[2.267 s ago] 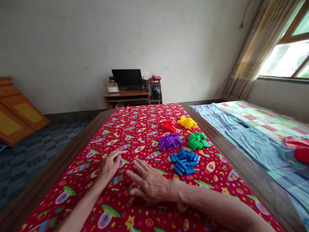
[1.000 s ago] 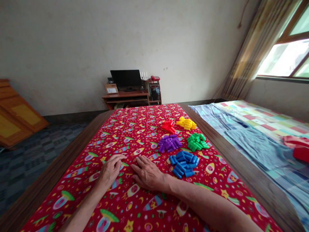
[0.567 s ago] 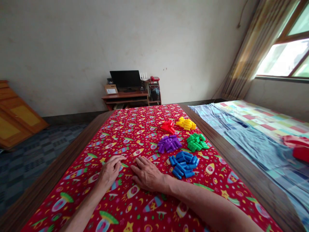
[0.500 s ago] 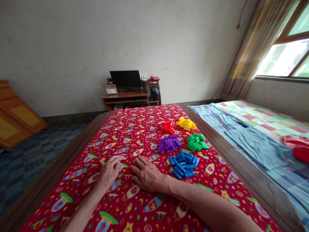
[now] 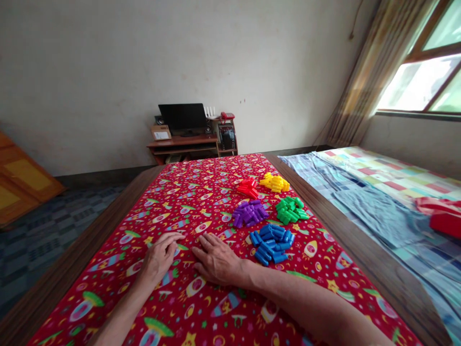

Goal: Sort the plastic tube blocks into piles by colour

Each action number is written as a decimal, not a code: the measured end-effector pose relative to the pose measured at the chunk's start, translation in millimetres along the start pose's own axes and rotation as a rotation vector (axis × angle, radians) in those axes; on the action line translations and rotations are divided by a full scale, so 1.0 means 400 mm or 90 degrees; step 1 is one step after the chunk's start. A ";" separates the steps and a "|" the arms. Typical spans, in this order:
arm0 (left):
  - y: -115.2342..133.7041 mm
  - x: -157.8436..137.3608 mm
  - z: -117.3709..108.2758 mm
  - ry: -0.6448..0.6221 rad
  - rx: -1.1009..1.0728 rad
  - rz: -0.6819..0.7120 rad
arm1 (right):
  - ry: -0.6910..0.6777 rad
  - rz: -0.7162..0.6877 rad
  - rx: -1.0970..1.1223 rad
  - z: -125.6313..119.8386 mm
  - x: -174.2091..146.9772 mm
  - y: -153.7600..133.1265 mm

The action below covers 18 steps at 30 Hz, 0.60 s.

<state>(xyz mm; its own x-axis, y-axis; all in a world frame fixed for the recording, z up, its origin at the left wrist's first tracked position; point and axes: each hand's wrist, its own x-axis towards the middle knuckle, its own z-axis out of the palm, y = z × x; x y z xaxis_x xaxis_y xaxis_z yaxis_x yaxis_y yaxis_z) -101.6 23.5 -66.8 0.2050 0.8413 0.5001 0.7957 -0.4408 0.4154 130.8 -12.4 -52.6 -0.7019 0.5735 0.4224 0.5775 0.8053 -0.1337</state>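
Blue pieces [image 5: 271, 246]: short glossy cylinders, loose pile on the printed cloth [image 5: 205, 312], near the right hand [image 5: 216, 262] at its 2 o'clock. Purple pieces [image 5: 250, 213] at its 1; red pieces [image 5: 248, 186] and yellow pieces [image 5: 275, 183] farther out at 1; green pieces [image 5: 291, 210] at 2, near the cloth's 3 o'clock edge. Worktop [image 5: 338, 230] shows a wood border beyond. Cloth stretches from left hand's [image 5: 159, 255] 9 round to 12. Right palm-down, fingers slightly spread; left fingers loosely bent, thumb apart.
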 end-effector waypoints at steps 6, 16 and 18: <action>0.003 0.003 -0.003 -0.004 0.002 -0.011 | -0.002 0.000 0.011 -0.003 0.000 0.000; 0.010 0.003 -0.003 -0.013 0.007 -0.008 | 0.000 -0.003 -0.007 -0.002 0.000 0.001; 0.012 0.004 -0.005 -0.013 0.011 -0.009 | -0.004 -0.004 -0.005 -0.003 0.000 0.000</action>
<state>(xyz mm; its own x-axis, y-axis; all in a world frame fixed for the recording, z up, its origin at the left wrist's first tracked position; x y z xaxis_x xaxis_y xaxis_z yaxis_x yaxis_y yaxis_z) -98.6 22.0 -62.4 0.2051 0.8534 0.4792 0.8083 -0.4238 0.4088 131.4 -12.4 -51.6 -0.7081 0.5696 0.4174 0.5765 0.8076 -0.1241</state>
